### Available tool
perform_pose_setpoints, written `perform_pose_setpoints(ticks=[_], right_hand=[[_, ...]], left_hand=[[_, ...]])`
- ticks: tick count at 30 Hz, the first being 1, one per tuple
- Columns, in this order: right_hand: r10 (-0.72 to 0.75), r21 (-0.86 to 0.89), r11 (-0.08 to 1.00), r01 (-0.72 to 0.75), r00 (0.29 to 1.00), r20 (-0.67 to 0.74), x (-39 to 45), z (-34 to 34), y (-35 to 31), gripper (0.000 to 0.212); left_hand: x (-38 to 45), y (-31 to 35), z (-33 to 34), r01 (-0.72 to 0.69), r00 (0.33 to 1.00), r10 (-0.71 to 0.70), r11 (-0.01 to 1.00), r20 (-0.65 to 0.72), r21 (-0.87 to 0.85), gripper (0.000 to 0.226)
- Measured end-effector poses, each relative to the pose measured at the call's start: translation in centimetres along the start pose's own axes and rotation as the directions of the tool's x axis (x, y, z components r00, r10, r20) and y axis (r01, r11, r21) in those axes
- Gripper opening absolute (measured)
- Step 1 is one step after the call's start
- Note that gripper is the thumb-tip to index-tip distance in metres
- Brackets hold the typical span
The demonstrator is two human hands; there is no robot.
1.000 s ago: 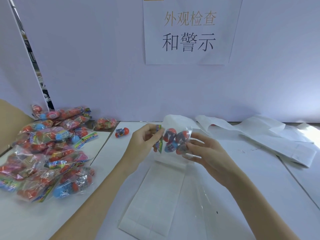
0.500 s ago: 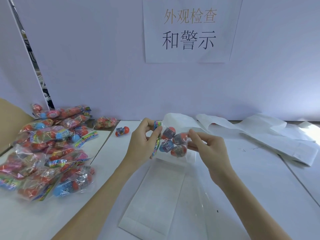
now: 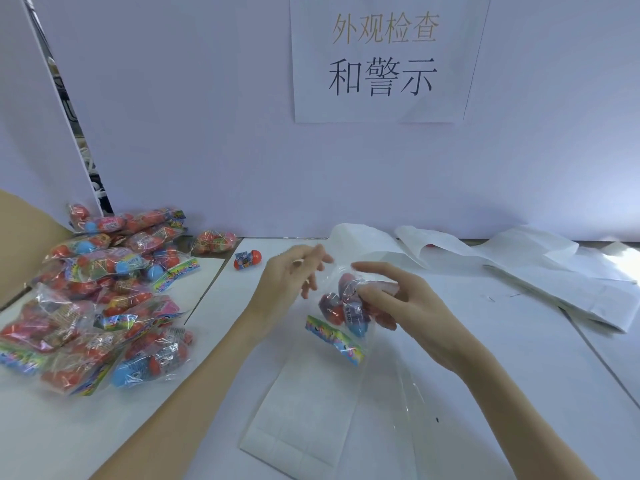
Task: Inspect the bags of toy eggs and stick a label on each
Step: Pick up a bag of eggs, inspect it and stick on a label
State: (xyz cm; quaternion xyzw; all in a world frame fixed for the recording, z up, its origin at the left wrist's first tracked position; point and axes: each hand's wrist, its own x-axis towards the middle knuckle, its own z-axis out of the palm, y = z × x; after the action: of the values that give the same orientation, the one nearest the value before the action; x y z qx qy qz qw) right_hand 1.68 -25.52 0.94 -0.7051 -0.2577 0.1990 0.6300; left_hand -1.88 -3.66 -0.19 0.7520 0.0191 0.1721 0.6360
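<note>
White partition walls back the worktop (image 3: 450,341), with a printed sign (image 3: 382,57) on the far wall. At centre, the right hand (image 3: 391,299) holds a clear bag of toy eggs (image 3: 346,310) just above the worktop, its grip clamped around the eggs. The left hand (image 3: 291,278) hovers just beside it, fingers loose and apart, holding nothing. More bags (image 3: 100,296) lie heaped at left; a label sheet (image 3: 304,410) lies near.

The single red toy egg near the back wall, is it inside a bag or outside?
Outside. The loose toy egg lies bare on the table, apart from the pile of bags, with no plastic around it.
</note>
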Motion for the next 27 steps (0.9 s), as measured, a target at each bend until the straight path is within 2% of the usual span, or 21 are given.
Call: perform_pose_setpoints(ticks=[2,4,6,8,11,17,19,23,27], right_hand=[[0.008,0.026,1.0,-0.007,1.0,-0.021,0.1,0.0,0.0,0.03],[-0.015,0.0,1.0,0.015,0.997,-0.079,0.1,0.1,0.0,0.027],[-0.028,-0.009,1.0,0.027,0.985,-0.168,0.3,0.2,0.2,0.041],[-0.023,0.0,1.0,0.023,0.973,-0.231,0.4,0.2,0.3,0.039],[-0.043,-0.015,0.999,0.041,0.965,-0.257,0.5,0.4,0.5,0.03],[-0.064,0.042,0.996,0.079,0.957,-0.282,0.7,1.5,0.6,0.033],[-0.083,0.025,0.995,0.094,0.956,-0.282,0.7,1.7,0.8,0.031],[-0.025,0.084,0.995,0.05,0.962,-0.271,0.7,1.3,1.1,0.016],[0.03,0.121,0.993,0.012,0.942,-0.334,0.8,0.5,0.9,0.017]], left_hand=[[-0.4,0.0,0.6,0.004,0.992,-0.01,0.999,0.126,0.044,0.025],[-0.5,0.0,1.0,0.031,0.987,-0.029,0.999,0.157,-0.008,0.013],[-0.3,0.2,0.9,0.082,0.99,-0.063,0.985,0.125,-0.154,0.008],[-0.2,0.4,0.6,0.114,0.989,-0.087,0.964,0.12,-0.24,0.011],[-0.2,0.6,0.4,0.125,0.988,-0.096,0.956,0.118,-0.267,0.013],[-0.3,0.8,1.4,0.078,0.996,-0.088,0.941,-0.017,-0.329,0.026],[-0.4,0.6,1.7,0.063,0.996,-0.082,0.949,-0.047,-0.308,0.021],[0.3,0.1,1.0,0.152,0.971,-0.218,0.873,-0.093,-0.464,0.01],[0.7,-0.3,0.1,0.159,0.973,-0.208,0.917,-0.099,-0.365,0.019]])
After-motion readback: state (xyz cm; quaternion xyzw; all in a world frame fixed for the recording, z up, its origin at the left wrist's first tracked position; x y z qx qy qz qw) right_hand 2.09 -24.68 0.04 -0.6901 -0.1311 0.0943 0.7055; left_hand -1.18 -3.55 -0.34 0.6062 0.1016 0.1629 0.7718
